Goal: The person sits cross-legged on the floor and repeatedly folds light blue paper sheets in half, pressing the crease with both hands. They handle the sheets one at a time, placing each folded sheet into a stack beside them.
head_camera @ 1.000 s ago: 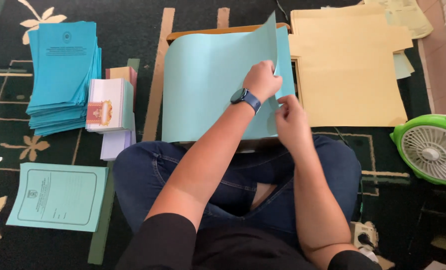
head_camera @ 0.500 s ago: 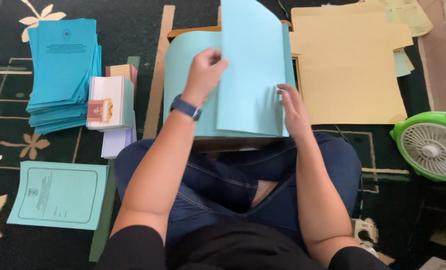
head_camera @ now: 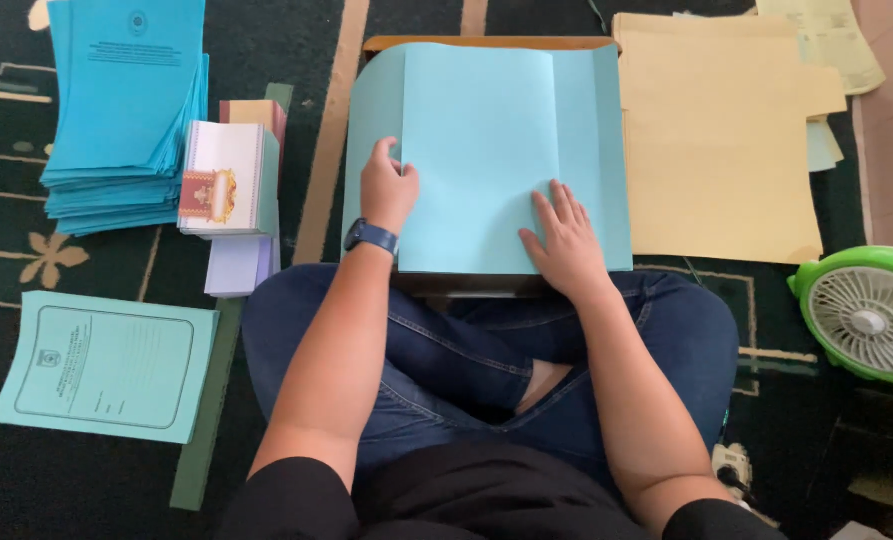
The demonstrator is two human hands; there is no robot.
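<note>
Lying flat now, formerly raised light blue sheet [head_camera: 487, 150] under both hands.

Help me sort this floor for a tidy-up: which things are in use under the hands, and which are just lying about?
In use:
light blue folder sheet, pressed flat by the left hand and right hand
wooden board under it

Lying about:
blue booklet stack
single printed cover
small card stack
cream folder sheets
green fan
</note>
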